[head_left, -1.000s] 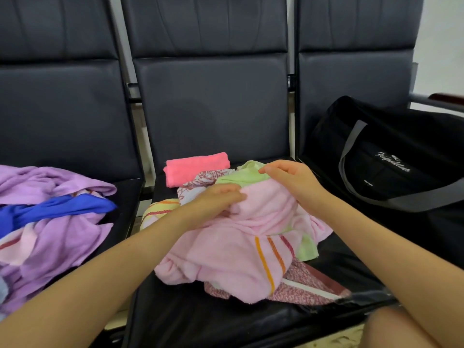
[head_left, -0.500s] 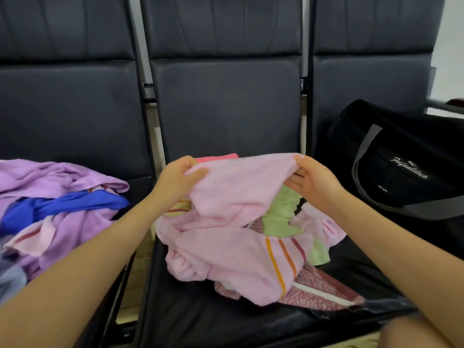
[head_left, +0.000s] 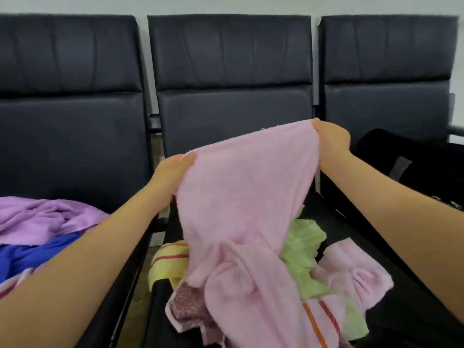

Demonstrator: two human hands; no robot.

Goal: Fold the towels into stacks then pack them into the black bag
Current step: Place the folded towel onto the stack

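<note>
A pale pink towel (head_left: 248,197) with orange and red stripes near its lower end hangs lifted above the middle seat. My left hand (head_left: 170,172) grips its top edge on the left. My right hand (head_left: 329,140) pinches the top corner on the right, held higher. Below it lie a green towel (head_left: 301,249), a yellow striped towel (head_left: 168,262), a maroon patterned towel (head_left: 188,305) and another pink piece (head_left: 351,270) in a loose heap. The black bag (head_left: 414,159) sits on the right seat, partly hidden by my right arm.
A row of black padded chairs (head_left: 231,71) stands against a pale wall. On the left seat lie a purple towel (head_left: 42,217) and a blue towel (head_left: 27,254) in a pile. Gaps between the seats show the floor.
Both hands have raised the pink towel up off the heap and spread it wider, the right hand highest. The view has tilted upward, and the folded coral towel is now hidden.
</note>
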